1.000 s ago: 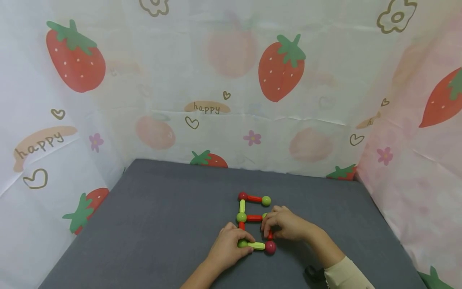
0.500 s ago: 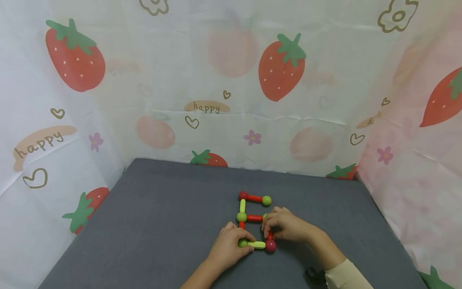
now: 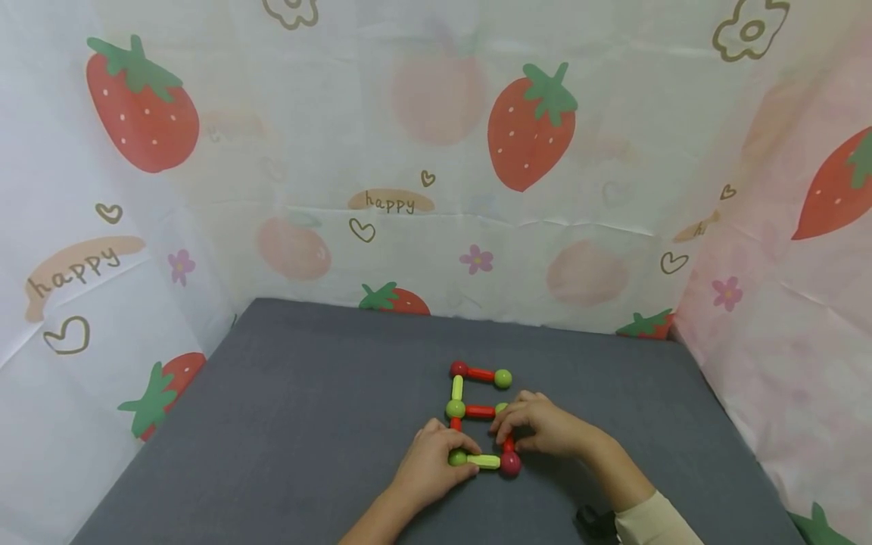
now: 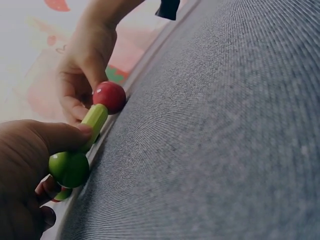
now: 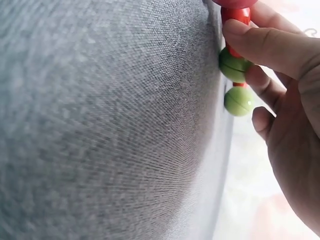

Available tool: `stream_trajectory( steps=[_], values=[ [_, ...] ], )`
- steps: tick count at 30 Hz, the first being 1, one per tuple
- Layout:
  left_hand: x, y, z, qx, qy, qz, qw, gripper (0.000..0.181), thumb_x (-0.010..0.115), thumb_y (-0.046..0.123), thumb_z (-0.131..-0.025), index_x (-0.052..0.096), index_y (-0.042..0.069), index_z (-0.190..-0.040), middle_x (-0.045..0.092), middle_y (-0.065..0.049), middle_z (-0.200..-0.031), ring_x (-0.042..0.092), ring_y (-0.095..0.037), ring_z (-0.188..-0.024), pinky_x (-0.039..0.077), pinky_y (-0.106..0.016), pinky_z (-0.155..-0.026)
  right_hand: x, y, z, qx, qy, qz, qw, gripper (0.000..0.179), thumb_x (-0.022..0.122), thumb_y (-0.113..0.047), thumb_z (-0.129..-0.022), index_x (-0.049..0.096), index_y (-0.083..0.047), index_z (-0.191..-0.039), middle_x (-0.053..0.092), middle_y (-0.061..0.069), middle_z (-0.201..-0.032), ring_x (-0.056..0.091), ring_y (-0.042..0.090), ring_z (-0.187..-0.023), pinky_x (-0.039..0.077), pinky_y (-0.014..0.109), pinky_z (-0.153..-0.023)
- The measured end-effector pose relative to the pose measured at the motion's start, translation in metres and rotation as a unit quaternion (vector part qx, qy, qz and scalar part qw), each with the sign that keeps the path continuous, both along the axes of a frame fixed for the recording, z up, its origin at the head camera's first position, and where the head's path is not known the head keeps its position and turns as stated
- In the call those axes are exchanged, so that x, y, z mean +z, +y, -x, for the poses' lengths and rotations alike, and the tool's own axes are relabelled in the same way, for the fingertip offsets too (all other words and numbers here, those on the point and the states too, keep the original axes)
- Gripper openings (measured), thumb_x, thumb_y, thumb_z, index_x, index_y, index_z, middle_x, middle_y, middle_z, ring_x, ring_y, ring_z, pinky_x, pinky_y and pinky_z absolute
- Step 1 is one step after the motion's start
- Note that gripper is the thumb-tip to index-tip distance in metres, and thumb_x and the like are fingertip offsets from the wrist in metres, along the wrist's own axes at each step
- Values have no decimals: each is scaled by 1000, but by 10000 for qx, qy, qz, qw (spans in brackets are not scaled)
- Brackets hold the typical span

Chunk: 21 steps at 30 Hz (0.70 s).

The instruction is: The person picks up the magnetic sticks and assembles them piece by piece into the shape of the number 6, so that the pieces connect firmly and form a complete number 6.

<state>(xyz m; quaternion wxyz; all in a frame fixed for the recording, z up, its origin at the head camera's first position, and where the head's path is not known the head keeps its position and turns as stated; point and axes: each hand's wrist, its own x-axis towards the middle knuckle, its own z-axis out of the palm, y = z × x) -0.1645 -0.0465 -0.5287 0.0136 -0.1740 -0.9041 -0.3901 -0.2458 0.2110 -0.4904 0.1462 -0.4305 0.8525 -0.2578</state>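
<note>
A figure of balls and rods lies on the grey table. My left hand (image 3: 432, 465) pinches the yellow-green rod (image 4: 95, 119) at its left end, beside the lower green ball (image 4: 69, 170). At that rod's other end sits a dark red ball (image 3: 509, 464). My right hand (image 3: 541, 425) pinches the red rod (image 5: 235, 16) running from this ball to a green ball (image 5: 234, 65), partly hidden by fingers in the head view. A middle red rod (image 3: 480, 412) joins that ball to another green ball (image 3: 456, 409). The left red rod is partly covered by my left hand.
The figure's far arm has a dark red ball (image 3: 459, 369), a red rod (image 3: 481, 375) and a free-ended green ball (image 3: 502, 378). A black object (image 3: 594, 521) is by the right sleeve. Strawberry-print cloth (image 3: 436, 166) walls the grey table (image 3: 306, 409) at back and sides.
The lower right dark red ball has shifted very slightly away from me, along with its rods. Both hands keep their hold and have hardly moved.
</note>
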Motion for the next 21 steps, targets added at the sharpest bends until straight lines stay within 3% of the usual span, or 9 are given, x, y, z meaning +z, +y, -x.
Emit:
stream_trajectory(
  steps=[15, 21],
  values=[
    [9, -2, 4, -197, -495, -402, 9978, 21, 88, 28, -80, 80, 26, -99, 72, 18, -91, 46, -8, -84, 40, -24, -72, -1, 6, -5, -147, 49, 236, 9996, 25, 79, -10, -89, 77, -28, -106, 69, -11, -130, 51, 8, -112, 36, 48, -104],
    [15, -5, 8, -268, -940, -543, 9937, 19, 87, 26, -82, 80, 24, -100, 71, 13, -92, 48, -11, -86, 43, -27, -74, -3, 8, -8, -232, 179, 355, 9989, 23, 79, -13, -89, 77, -27, -107, 69, -10, -129, 53, 11, -113, 41, 45, -102]
  ],
)
